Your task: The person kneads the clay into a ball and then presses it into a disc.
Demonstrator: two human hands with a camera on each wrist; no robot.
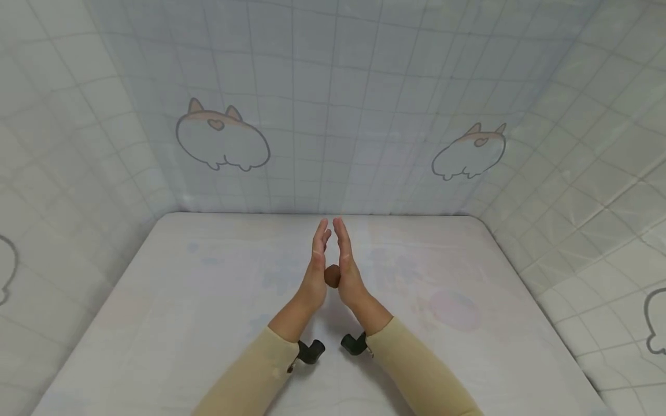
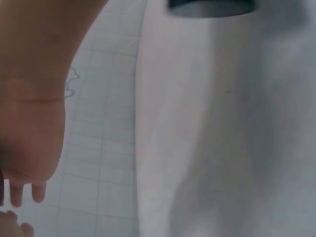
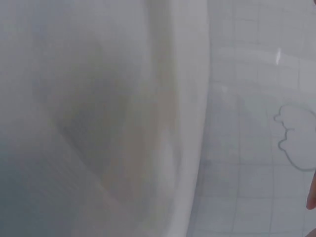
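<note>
A small brown lump (image 1: 332, 276), roughly round and like clay, sits between the two palms. From one side my left hand (image 1: 314, 271) presses it with straight fingers pointing away. My right hand (image 1: 350, 273) touches it from the other side, its fingers also straight. Both hands are held above the table, with a narrow gap between the fingertips. In the left wrist view the palm (image 2: 32, 133) fills the left edge. Only a bit of a finger (image 3: 312, 195) shows at the right edge of the right wrist view.
Under the hands lies a white table (image 1: 198, 300) with faint pastel prints. Around it rise gridded curtains (image 1: 333, 69) with cartoon animal drawings. Dark wrist-mounted devices (image 1: 311, 351) stick out by both beige sleeves (image 1: 416, 370).
</note>
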